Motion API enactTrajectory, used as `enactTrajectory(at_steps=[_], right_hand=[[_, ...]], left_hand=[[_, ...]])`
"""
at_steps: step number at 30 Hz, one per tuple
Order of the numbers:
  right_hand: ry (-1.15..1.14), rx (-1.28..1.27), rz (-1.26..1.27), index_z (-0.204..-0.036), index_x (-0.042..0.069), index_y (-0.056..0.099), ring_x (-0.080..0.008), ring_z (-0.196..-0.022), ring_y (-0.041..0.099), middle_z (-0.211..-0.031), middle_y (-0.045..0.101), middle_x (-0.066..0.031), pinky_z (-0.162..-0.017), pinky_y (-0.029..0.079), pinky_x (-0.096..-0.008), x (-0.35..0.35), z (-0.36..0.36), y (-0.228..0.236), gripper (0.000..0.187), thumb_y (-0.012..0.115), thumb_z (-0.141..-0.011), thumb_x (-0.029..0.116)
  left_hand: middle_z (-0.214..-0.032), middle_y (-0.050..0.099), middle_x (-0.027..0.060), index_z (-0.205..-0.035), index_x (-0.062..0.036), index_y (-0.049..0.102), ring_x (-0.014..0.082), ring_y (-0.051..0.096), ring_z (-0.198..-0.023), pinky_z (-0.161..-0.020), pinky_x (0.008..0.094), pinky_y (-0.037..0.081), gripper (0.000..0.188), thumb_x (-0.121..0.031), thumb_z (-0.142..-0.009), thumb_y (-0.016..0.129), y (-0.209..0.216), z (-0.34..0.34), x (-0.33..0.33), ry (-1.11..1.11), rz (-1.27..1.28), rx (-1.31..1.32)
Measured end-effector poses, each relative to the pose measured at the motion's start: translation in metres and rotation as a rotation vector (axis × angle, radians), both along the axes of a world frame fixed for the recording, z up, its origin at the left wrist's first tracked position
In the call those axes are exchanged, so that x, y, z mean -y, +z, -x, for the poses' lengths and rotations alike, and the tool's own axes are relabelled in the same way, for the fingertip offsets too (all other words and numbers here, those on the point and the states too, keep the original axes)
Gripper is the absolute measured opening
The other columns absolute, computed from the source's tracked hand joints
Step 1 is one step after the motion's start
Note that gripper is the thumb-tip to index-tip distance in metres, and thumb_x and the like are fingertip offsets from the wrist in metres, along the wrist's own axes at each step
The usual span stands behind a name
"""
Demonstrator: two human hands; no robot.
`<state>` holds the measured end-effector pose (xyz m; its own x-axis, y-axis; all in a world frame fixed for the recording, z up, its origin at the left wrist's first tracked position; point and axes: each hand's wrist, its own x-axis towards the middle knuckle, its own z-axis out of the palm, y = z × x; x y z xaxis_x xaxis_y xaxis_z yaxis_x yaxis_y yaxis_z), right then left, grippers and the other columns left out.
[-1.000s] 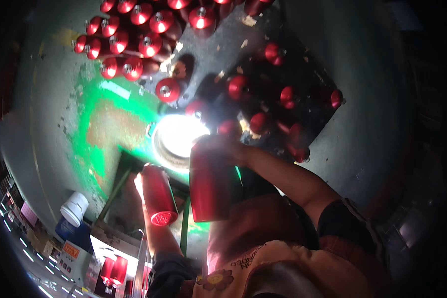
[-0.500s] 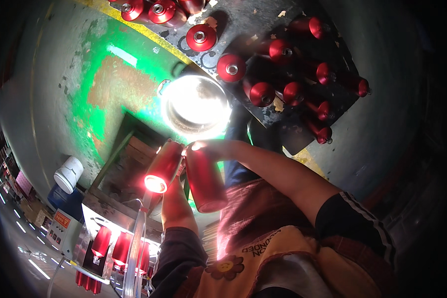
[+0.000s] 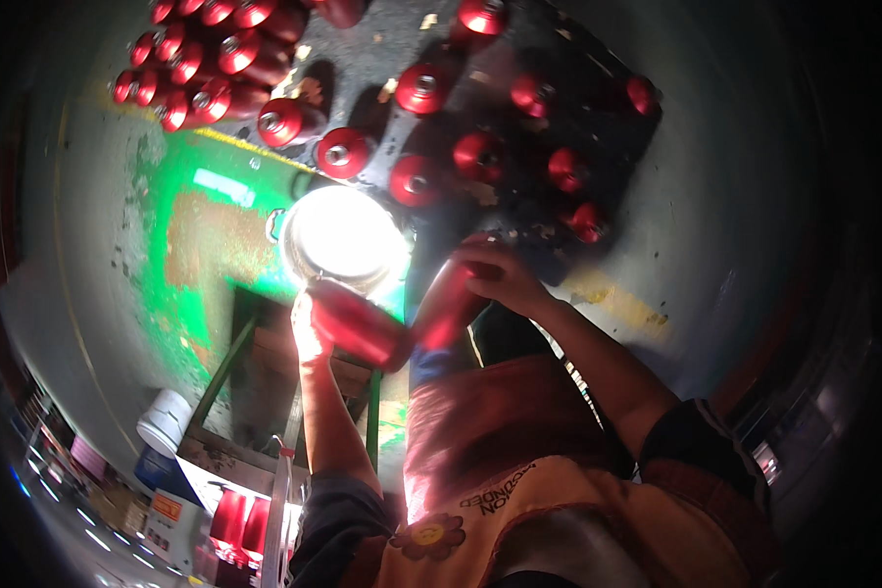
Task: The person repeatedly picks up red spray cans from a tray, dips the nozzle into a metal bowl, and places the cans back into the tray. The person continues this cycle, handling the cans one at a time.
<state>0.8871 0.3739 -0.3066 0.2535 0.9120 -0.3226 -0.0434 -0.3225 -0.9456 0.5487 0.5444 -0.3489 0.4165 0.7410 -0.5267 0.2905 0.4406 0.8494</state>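
My left hand (image 3: pixel 309 328), lit brightly, is closed around the neck end of a red metal bottle (image 3: pixel 365 331) that tilts down to the right. In my right hand (image 3: pixel 505 274) is a second red bottle (image 3: pixel 451 302), slanting down to the left. The lower ends of the two bottles come close together in front of my apron; whether they touch I cannot tell. Just beyond the left hand stands a round metal pot (image 3: pixel 292 257), its inside washed out by glare.
Several red bottles (image 3: pixel 344 153) stand upright on a dark table (image 3: pixel 363 54) ahead, packed densely at far left. Lower left are a wooden-sided frame (image 3: pixel 235 377), a white bucket (image 3: pixel 165 421) and a lit cabinet with hanging red bottles (image 3: pixel 229 517).
The bottles have moved apart at their upper ends. My right hand has shifted right and toward the table with its bottle; the left one now tilts rightward. The view has turned, showing more table bottles.
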Motion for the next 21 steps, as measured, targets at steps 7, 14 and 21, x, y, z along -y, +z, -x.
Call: enactTrajectory(at_steps=[7,14,21], right_hand=[[-0.367,0.777,0.007,-0.102,0.027,0.077,-0.0344,-0.123,0.046,-0.137,0.047,-0.0089,-0.1,0.045,-0.0426,0.125,-0.015,-0.023,0.047,0.075,-0.065,-0.002],[-0.477,0.898,-0.041,-0.096,0.029,0.077,-0.0354,-0.126,0.043,-0.131,0.055,-0.0032,-0.103,0.041,-0.0448,0.168,-0.03,-0.081,0.038,0.078,-0.067,0.005],[-0.557,0.792,0.007,-0.096,0.025,0.078,-0.0324,-0.123,0.048,-0.128,0.056,-0.0065,-0.099,0.043,-0.0415,0.17,-0.027,-0.07,0.033,0.077,-0.069,0.006]], left_hand=[[-0.128,0.059,0.0102,-0.103,-0.0127,0.076,0.0272,0.054,-0.118,-0.101,0.0396,0.044,0.038,-0.003,-0.067,0.081,0.015,-0.191,0.064,-0.426,-0.697,-0.096],[-0.128,0.056,0.005,-0.093,-0.0222,0.078,0.0293,0.05,-0.118,-0.098,0.0415,0.042,0.03,-0.015,-0.064,0.083,-0.026,-0.298,0.11,-0.528,-1.058,-0.071],[-0.122,0.06,0.0035,-0.092,-0.0271,0.078,0.0296,0.053,-0.116,-0.098,0.0422,0.041,0.027,-0.012,-0.07,0.079,-0.027,-0.32,0.122,-0.7,-1.153,-0.121]])
